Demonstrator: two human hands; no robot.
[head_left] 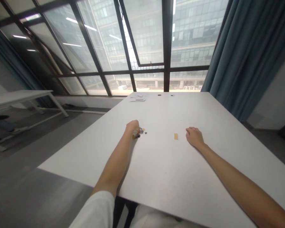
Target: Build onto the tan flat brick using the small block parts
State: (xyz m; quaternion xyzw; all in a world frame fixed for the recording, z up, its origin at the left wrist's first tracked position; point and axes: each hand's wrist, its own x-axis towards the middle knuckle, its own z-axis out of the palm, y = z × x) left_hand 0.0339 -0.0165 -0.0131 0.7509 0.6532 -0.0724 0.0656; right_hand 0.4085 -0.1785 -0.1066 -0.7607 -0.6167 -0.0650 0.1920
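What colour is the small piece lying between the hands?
The small piece is tan; head view.

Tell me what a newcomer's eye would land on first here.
Two bare arms stretch over a big white table: the left hand curls by a cluster of small pieces, the right hand rests palm down beside a lone tan piece. Beyond, a tall dark-framed window shows office blocks, a blue curtain at its right.

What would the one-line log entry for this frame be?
left hand: closed on small pieces | right hand: resting on table, empty | tan piece: on table beside right hand, untouched
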